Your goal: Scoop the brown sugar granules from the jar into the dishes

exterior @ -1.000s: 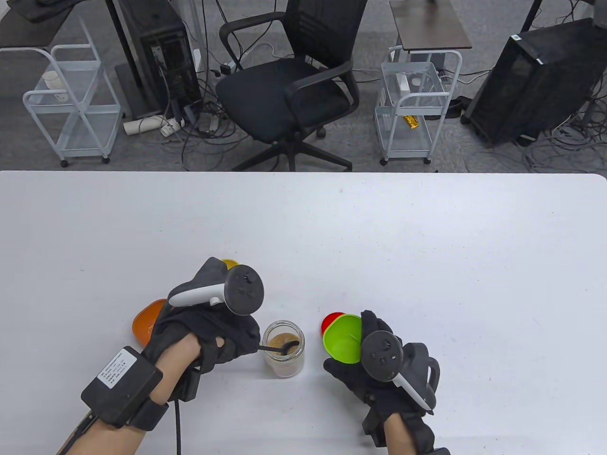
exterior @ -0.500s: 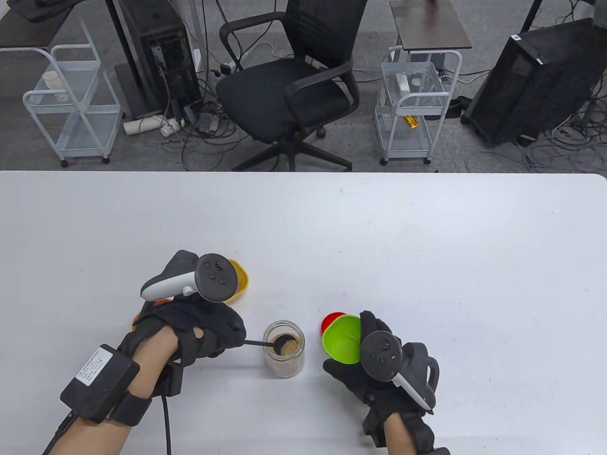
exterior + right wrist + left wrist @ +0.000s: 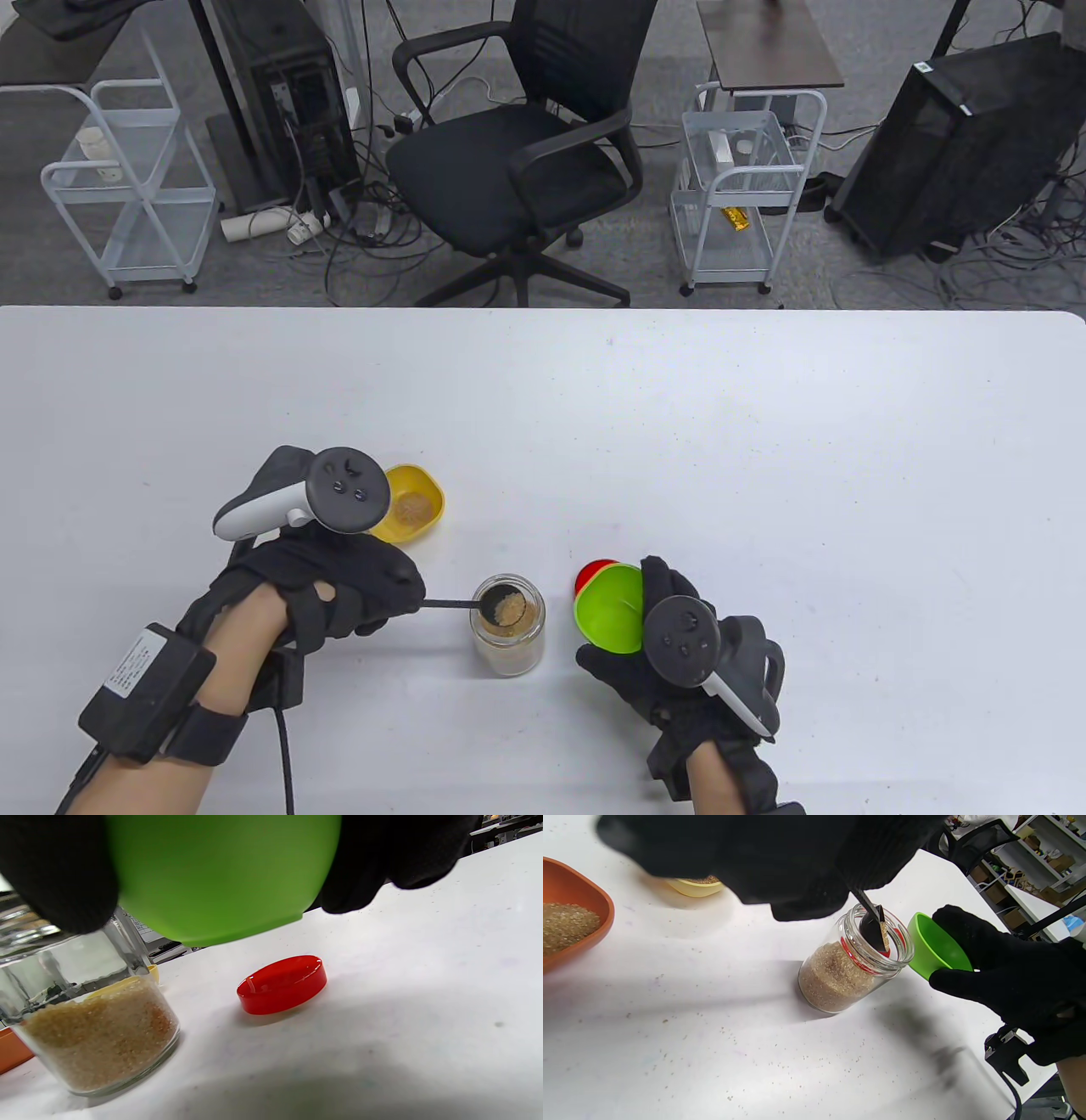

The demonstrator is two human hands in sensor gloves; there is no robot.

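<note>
A black spoon (image 3: 488, 604) loaded with brown sugar is being gripped by the left hand (image 3: 339, 586) over the mouth of the glass jar (image 3: 507, 626), low and centre in the table view. A green dish (image 3: 609, 609) is being held tilted above the surface (image 3: 764, 441) by the right hand (image 3: 670, 671). A filled orange dish (image 3: 568, 921) is being shown only at the left edge of the left wrist view, where the yellow dish (image 3: 411, 505) is mostly hidden. The red lid (image 3: 282, 984) is being seen whole only in the right wrist view.
</note>
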